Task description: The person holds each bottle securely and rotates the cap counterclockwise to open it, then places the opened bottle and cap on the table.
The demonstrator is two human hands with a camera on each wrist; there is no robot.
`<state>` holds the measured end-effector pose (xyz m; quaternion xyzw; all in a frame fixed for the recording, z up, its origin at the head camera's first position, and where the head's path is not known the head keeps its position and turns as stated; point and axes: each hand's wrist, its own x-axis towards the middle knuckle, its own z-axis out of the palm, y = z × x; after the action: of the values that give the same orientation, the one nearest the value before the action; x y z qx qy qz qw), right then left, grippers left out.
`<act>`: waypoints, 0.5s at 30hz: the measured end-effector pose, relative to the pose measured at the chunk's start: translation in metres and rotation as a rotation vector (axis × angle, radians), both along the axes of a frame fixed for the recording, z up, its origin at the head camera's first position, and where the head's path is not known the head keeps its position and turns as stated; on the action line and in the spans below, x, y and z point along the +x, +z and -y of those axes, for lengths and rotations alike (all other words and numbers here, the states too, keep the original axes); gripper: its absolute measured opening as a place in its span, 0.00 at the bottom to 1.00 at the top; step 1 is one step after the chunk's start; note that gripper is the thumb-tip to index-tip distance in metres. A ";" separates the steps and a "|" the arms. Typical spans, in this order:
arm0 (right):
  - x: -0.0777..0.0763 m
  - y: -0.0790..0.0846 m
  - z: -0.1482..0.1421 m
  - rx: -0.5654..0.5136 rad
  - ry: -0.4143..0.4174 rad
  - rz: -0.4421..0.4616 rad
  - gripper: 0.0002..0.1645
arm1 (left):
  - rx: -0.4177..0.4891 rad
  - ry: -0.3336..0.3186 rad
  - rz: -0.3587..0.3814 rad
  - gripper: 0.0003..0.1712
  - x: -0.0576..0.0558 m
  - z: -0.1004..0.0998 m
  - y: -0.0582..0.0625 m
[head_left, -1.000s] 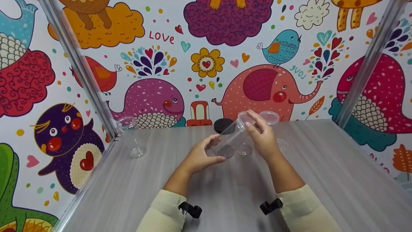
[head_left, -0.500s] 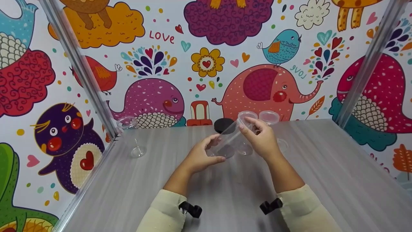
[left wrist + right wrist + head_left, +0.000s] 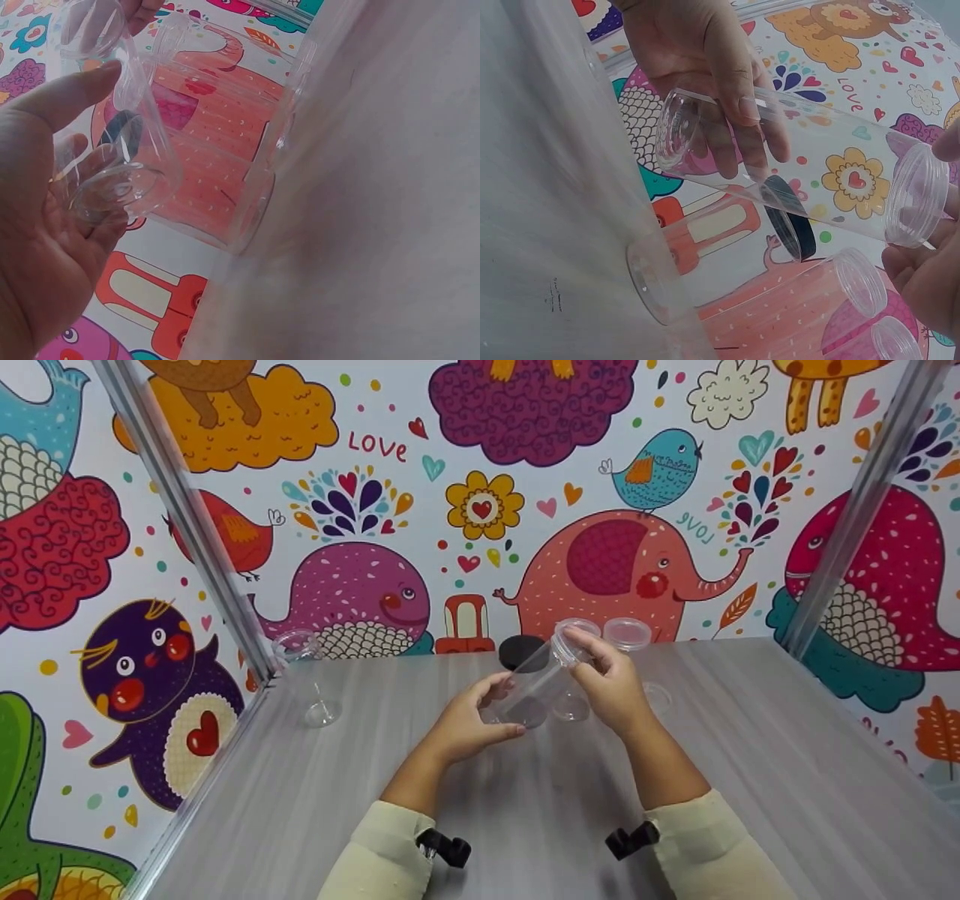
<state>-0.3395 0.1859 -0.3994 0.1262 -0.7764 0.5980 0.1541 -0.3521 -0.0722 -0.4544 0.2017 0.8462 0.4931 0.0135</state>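
A clear plastic jar is held tilted above the table, its ridged rim end up and to the right. My left hand grips the lower end, with the thumb on the near side and the fingers behind, as the left wrist view also shows. At the upper end, my right hand has its thumb and fingers around the ridged clear rim. The jar is see-through, and nothing shows inside it. Just behind stands another clear jar with a black lid.
Two more clear jars stand behind my right hand, one showing its round top. Farther left is a single clear jar. The grey table ends at a cartoon-printed wall, with metal posts at the corners.
My right hand's fingers, earlier stretched over the rim, have drawn back and then reached round it again. The left hand and the jar's tilt look the same.
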 end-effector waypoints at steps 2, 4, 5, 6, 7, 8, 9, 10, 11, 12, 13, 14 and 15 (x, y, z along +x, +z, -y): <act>0.000 0.000 0.000 -0.010 0.011 -0.001 0.28 | 0.001 -0.001 0.002 0.53 0.000 0.000 0.000; 0.000 -0.001 0.000 -0.018 0.017 -0.001 0.29 | 0.002 -0.003 0.001 0.53 0.000 0.000 0.001; 0.000 -0.001 0.000 -0.016 0.019 -0.002 0.29 | 0.006 -0.005 0.002 0.53 0.000 0.000 0.001; 0.000 -0.001 0.000 -0.014 0.022 -0.003 0.30 | 0.010 -0.009 0.002 0.53 0.000 0.000 0.002; 0.000 -0.001 0.000 -0.011 0.025 -0.004 0.30 | 0.014 -0.011 0.002 0.52 0.000 0.000 0.002; -0.001 -0.002 -0.001 -0.004 0.024 -0.005 0.31 | 0.017 -0.015 0.001 0.52 0.000 0.000 0.002; 0.000 -0.002 -0.001 0.005 0.022 -0.005 0.31 | 0.019 -0.018 -0.002 0.52 0.000 0.000 0.002; 0.000 -0.001 -0.001 0.021 0.012 0.002 0.31 | 0.020 -0.019 -0.003 0.52 0.001 0.000 0.002; 0.001 -0.001 -0.001 0.041 -0.002 0.015 0.33 | 0.021 -0.022 -0.006 0.52 0.001 0.000 0.002; 0.001 -0.001 -0.001 0.058 -0.018 0.028 0.34 | 0.018 -0.022 -0.008 0.52 0.001 0.000 0.002; 0.002 -0.001 -0.001 0.080 -0.038 0.043 0.36 | 0.015 -0.021 -0.011 0.52 0.001 0.000 0.002; 0.002 -0.001 -0.001 0.101 -0.057 0.059 0.38 | 0.012 -0.022 -0.014 0.53 0.001 0.000 0.002; 0.003 0.000 -0.001 0.119 -0.073 0.075 0.40 | 0.011 -0.022 -0.016 0.53 0.001 0.000 0.002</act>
<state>-0.3370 0.1871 -0.3999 0.0845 -0.8199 0.5490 0.1387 -0.3510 -0.0718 -0.4527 0.2150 0.8412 0.4961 0.0111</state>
